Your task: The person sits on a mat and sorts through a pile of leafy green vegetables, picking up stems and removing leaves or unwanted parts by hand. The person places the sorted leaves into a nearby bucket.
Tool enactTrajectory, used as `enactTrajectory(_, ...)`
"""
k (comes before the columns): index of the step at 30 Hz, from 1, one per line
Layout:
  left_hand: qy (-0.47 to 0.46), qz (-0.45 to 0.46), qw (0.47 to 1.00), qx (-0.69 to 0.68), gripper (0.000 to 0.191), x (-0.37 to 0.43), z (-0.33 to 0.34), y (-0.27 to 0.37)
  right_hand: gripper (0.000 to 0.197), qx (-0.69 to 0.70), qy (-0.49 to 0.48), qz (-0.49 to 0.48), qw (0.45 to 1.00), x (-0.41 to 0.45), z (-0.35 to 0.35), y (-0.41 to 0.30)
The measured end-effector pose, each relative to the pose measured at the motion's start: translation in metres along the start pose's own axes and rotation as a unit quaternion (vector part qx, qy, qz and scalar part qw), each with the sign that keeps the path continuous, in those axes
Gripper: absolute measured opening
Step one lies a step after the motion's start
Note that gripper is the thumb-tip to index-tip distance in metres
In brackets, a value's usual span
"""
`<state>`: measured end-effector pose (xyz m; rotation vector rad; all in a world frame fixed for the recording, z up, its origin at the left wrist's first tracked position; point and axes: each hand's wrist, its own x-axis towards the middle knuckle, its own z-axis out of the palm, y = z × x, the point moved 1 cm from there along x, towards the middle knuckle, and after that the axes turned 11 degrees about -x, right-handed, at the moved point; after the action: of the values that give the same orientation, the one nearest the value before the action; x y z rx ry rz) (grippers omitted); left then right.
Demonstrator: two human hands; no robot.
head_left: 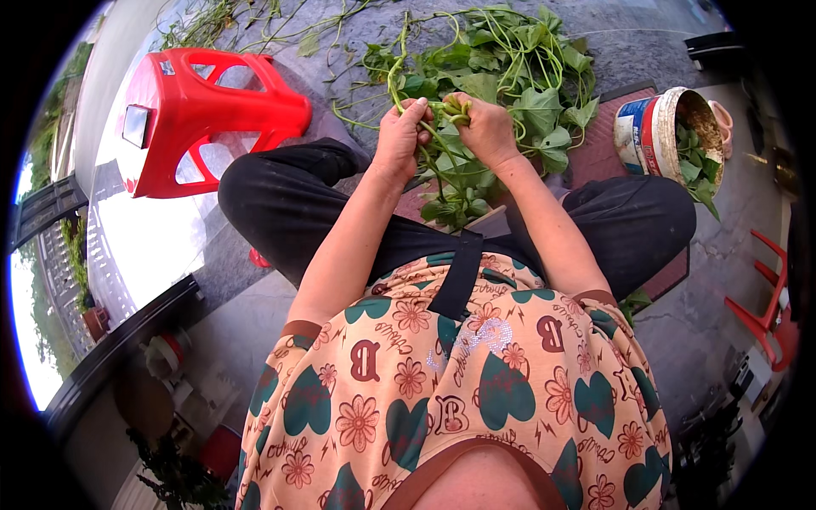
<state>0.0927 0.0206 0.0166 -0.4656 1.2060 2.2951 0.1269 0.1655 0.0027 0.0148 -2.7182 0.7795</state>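
My left hand [400,139] grips a long green leafy vine [395,73] between thumb and fingers. Close beside it, my right hand [486,126] is closed around a small bunch of green stalks [456,109], whose ends stick out towards the left hand. Stems run between the two hands and hang below them. A heap of vines with broad green leaves [539,108] lies on the floor just beyond and under the hands, in front of my crossed legs. The fingertips of the right hand are partly hidden.
A red plastic stool [159,115] lies on its side at the left, near more loose vines [217,19]. At the right, a dirty plastic bucket [669,137] with leaves inside lies tipped over. A reddish mat [599,137] is under the heap. A red chair [774,299] stands far right.
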Motion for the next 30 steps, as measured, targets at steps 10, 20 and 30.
enactTrajectory(10,-0.085,-0.07,0.956,0.271,0.014,-0.009,-0.001,0.014,0.022,-0.069,-0.001,-0.098,0.993,0.0,-0.012,0.016)
enactTrajectory(20,0.125,-0.054,0.989,0.048,0.016,0.025,-0.05,0.007,0.028,-0.038,0.077,-0.045,0.995,0.01,-0.03,0.003)
enactTrajectory(30,-0.001,0.017,0.993,0.119,0.024,0.008,-0.005,0.012,0.036,0.076,-0.143,0.104,0.981,0.008,-0.008,-0.009)
